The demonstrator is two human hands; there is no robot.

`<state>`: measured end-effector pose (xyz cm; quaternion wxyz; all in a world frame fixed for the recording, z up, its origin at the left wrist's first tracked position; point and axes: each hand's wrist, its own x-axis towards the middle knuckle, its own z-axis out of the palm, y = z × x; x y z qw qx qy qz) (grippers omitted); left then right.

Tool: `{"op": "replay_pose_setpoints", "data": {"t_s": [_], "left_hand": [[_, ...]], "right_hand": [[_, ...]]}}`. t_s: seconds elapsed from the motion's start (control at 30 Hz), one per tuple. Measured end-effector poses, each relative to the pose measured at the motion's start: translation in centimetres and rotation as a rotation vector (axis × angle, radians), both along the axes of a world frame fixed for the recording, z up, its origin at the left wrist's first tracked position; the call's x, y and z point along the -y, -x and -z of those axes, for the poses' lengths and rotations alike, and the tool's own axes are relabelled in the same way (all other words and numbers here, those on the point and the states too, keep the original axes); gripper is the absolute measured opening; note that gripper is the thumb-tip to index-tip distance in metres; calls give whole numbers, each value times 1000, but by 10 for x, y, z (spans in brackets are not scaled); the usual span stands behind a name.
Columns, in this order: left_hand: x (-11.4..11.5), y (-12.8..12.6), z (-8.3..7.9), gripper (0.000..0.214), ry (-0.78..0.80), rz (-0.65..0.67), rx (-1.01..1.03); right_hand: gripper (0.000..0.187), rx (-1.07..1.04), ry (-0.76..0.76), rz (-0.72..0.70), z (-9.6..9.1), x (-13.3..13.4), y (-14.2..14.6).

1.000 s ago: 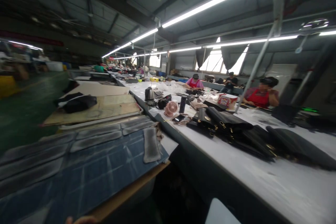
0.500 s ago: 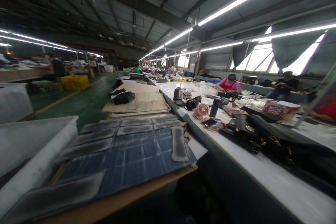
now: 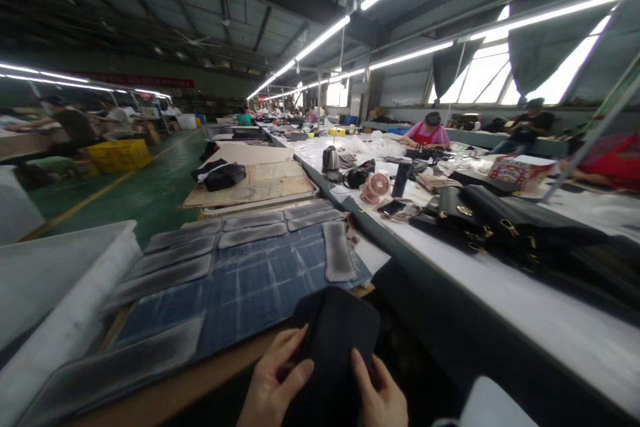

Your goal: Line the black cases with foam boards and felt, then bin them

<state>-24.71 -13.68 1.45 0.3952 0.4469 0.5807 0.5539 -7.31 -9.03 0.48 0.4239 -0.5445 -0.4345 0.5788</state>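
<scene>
Panel (image 3: 336,337) of dark material was held up over the near edge of the blue mat (image 3: 250,287), basically at its near right corner. Left hand (image 3: 275,383) was wrapped on the left side, fingers curled onto the face. Right hand (image 3: 381,397) was clamped lower right, thumb pressed on top. Grey padded strips (image 3: 337,250) were laid along the mat's far edge.
</scene>
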Motion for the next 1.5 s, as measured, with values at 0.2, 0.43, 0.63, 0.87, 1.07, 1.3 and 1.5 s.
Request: {"op": "replay_pose_setpoints", "data": {"t_s": [0.2, 0.43, 0.63, 0.87, 1.07, 1.3, 1.5], "left_hand": [[-20, -41, -12, 49, -56, -365, 37], [-30, -69, -8, 41, -28, -274, 19], [-31, -78, -1, 40, 17, -203, 8], [-43, -90, -4, 50, 17, -95, 164], [-47, -100, -23, 38, -69, -28, 156], [-45, -105, -33, 25, -88, -21, 169], [-44, -107, -39, 23, -108, -17, 191]], "right_hand": [[57, 86, -306, 234, -45, -17, -1], [37, 277, -413, 262, -46, -10, -27], [34, 312, -346, 270, -46, -3, -42], [39, 329, -330, 331, -55, -9, -61], [39, 370, -373, 312, -63, -18, -73], [45, 291, -348, 312, -54, -16, -80], [43, 383, -356, 371, -57, -16, -79]]}}
